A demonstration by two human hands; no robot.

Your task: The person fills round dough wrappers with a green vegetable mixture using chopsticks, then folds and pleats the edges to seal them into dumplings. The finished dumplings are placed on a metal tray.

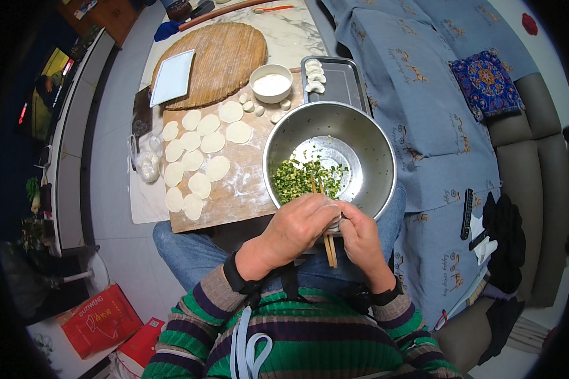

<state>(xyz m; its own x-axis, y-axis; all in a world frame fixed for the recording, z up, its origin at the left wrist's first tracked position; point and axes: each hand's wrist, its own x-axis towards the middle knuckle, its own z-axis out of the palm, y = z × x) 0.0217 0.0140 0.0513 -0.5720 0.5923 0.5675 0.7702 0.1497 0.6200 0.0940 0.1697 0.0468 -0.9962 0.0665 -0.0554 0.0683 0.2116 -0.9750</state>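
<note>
My left hand (296,230) and my right hand (362,234) meet at the near rim of a large stainless steel bowl (377,151). Their fingertips pinch a white dough dumpling (333,229), mostly hidden by the fingers. Beneath them a pair of wooden chopsticks (331,251) leans across the rim, tips in chopped green filling (303,177) with pale bits. Left of the bowl, several round dough wrappers (189,161) lie on a floured wooden board (246,201). Small dough pieces (248,106) sit by a white bowl (270,99) of flour (271,84).
Behind the steel bowl, a dark metal tray (341,85) carries several folded dumplings (315,76). A round woven mat (223,61) bears a pale rectangular tray (172,78). A plastic bag (148,163) sits at the board's left edge. A covered sofa (431,118) stands to the right.
</note>
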